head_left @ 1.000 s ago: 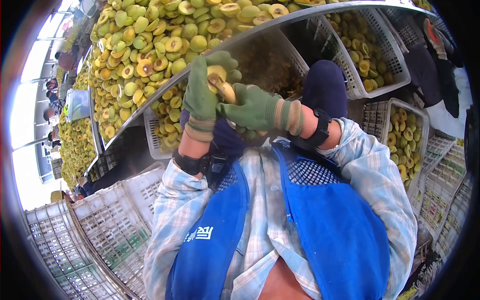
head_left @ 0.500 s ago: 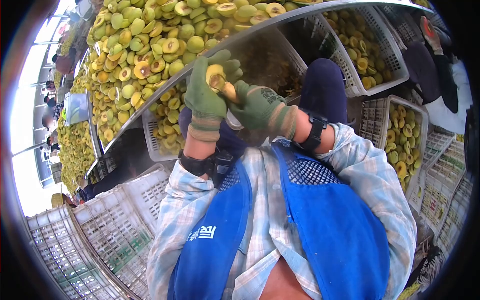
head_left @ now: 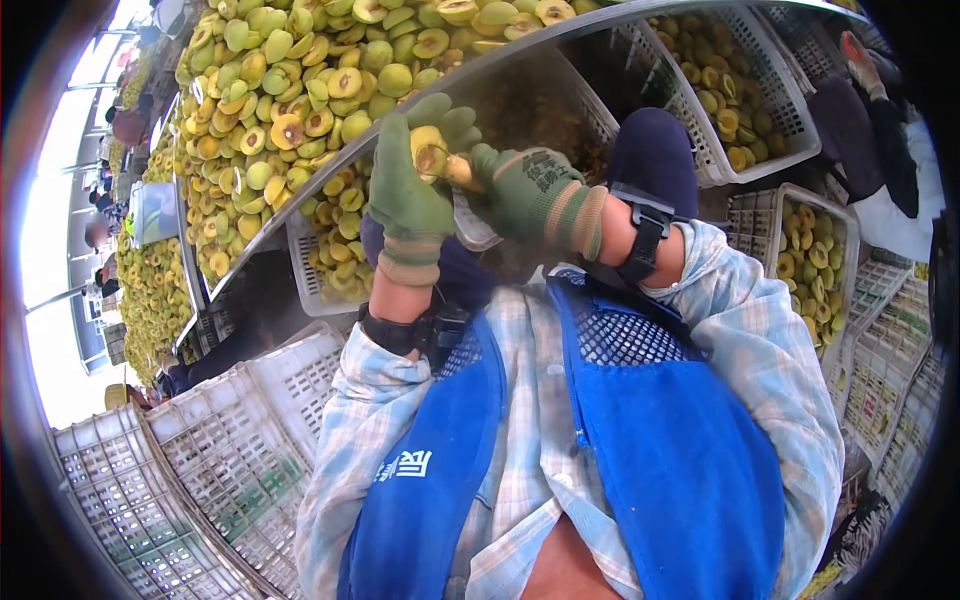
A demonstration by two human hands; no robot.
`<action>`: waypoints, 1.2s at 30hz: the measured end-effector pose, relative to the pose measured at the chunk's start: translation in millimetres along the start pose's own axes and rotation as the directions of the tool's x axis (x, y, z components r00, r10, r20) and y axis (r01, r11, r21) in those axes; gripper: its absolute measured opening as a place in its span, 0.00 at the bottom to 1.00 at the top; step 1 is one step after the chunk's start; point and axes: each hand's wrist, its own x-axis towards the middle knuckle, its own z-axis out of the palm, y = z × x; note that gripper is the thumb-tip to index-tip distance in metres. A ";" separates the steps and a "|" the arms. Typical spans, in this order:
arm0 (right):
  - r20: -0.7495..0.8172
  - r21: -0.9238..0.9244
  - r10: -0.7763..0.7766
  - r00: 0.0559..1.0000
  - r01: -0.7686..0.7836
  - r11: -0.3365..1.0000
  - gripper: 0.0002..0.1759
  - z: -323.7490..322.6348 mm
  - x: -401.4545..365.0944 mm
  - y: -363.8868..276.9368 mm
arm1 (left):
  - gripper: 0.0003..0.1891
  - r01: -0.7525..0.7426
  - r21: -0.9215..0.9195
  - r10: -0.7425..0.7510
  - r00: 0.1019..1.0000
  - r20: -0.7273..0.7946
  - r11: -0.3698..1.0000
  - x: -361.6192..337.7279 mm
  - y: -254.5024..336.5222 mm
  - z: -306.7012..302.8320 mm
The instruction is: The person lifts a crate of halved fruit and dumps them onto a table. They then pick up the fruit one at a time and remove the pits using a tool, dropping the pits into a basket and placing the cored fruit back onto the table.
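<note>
In the head view my left hand [head_left: 402, 190], in a green knitted glove, is closed around a yellow-green halved fruit [head_left: 427, 150], its cut face turned toward my other hand. My right hand [head_left: 525, 195], gloved alike, grips a short tool with a pale, wooden-looking handle [head_left: 462, 172]. That tool's end meets the fruit's brownish centre; its working tip is hidden. Both hands are above my lap, just on my side of the metal table edge [head_left: 345, 160]. Beyond that edge lies a large heap of halved fruit [head_left: 290, 100].
White plastic crates of fruit stand under the table edge [head_left: 307, 265], at upper right [head_left: 800, 150] and at right [head_left: 850, 235]. Stacked crates [head_left: 215, 425] fill the lower left, more [head_left: 885, 340] the right. Another person's gloved hand [head_left: 862, 62] shows at upper right.
My right hand has turned at the wrist, and its forearm has swung slightly right and down. The left hand still holds the fruit in nearly the same place.
</note>
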 end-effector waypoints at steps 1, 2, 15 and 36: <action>-0.048 0.011 -0.078 0.996 0.078 0.997 0.16 9.7 1.2 6.6 | 0.29 -0.015 -0.001 0.015 1.000 -0.014 1.000 0.1 -2.8 1.6; -0.097 0.019 -0.153 0.984 0.155 0.988 0.17 28.1 3.5 18.4 | 0.29 -0.029 -0.002 0.029 0.999 -0.028 1.000 -0.2 -6.6 2.6; 0.466 0.820 -0.106 0.878 -0.385 0.423 0.16 -0.9 -17.6 3.0 | 0.33 -0.005 0.048 0.003 0.999 0.034 0.999 2.8 4.0 1.0; 0.277 0.874 -0.397 0.875 -0.401 -0.273 0.14 25.2 -1.2 26.6 | 0.27 -0.082 -0.189 0.069 0.995 -0.076 0.979 29.3 -15.8 -5.3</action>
